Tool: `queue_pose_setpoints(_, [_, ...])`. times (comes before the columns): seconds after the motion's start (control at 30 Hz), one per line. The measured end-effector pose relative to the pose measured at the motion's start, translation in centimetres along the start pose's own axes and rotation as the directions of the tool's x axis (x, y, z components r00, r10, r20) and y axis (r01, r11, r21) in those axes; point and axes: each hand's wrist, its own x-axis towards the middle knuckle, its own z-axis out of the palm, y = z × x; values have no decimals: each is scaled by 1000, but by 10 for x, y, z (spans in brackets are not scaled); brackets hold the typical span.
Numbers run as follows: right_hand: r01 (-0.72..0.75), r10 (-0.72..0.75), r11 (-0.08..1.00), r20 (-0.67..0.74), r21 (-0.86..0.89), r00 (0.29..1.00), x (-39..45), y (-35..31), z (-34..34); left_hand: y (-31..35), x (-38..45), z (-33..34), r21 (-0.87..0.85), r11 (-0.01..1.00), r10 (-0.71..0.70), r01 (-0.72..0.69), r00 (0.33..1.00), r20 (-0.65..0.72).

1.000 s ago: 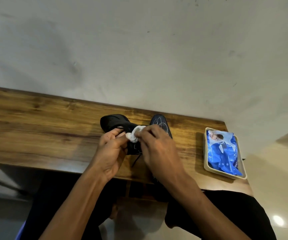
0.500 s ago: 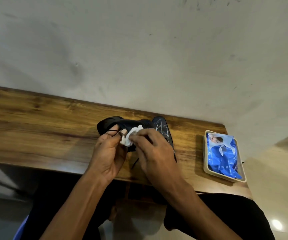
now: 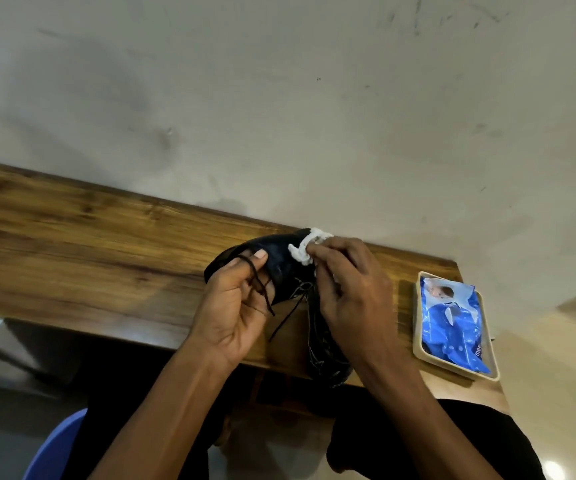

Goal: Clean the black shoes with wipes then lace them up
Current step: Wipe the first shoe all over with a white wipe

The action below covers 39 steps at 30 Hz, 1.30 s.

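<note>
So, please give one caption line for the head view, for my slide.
Left hand holds a black shoe while right hand rubs it with a white wipe.

Head-worn view – looking down, close over the table (image 3: 71,237).

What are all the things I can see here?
Held shoe: one, black, lifted over the table, lace dangling.
Second shoe: one, black, lying on the table's near edge.
Wipe: one, white, bunched against the held shoe.
Wipes pack: one, blue, in the tray.
Tray: one, beige, right end of the table.
Table: one, brown wood, against the wall.
Left hand: grips the held shoe.
Right hand: pinches the wipe.
</note>
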Motion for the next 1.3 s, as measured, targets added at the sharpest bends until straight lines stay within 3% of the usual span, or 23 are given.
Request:
queue_pose_setpoints(0.17, [67, -70, 995, 48, 72, 996, -8, -17, 8, 0, -10, 1, 153, 988, -16, 5, 997, 74])
queue_pose_setpoints(0.3, [87, -94, 994, 107, 66, 990, -11, -19, 16, -1, -11, 3, 195, 980, 35, -34, 999, -3])
queue_pose_setpoints(0.43, [121, -126, 991, 94, 57, 988, -5, -9, 12, 5, -14, 7, 105, 994, -19, 19, 1000, 1])
queue_pose_setpoints(0.63, [-17, 20, 998, -42, 68, 999, 11, 7, -2, 9, -15, 7, 50, 999, -23, 21, 999, 29])
queue_pose_setpoints(0.8, [97, -93, 991, -37, 97, 995, 0, -22, -2, 13, -17, 6, -27, 999, -41, 42, 998, 52])
queue_pose_setpoints(0.97, [238, -243, 964, 33, 121, 969, -10, -44, -6, 18, -22, 5, -139, 973, -163, 183, 977, 139])
queue_pose_setpoints(1.03, [254, -257, 961, 11, 113, 966, -4, -40, -10, 18, -23, 8, -146, 980, -120, 137, 986, 117])
queue_pose_setpoints(1.3, [24, -13, 995, -116, 93, 993, 24, -11, -17, 15, -24, 13, -149, 989, -7, 12, 999, 35])
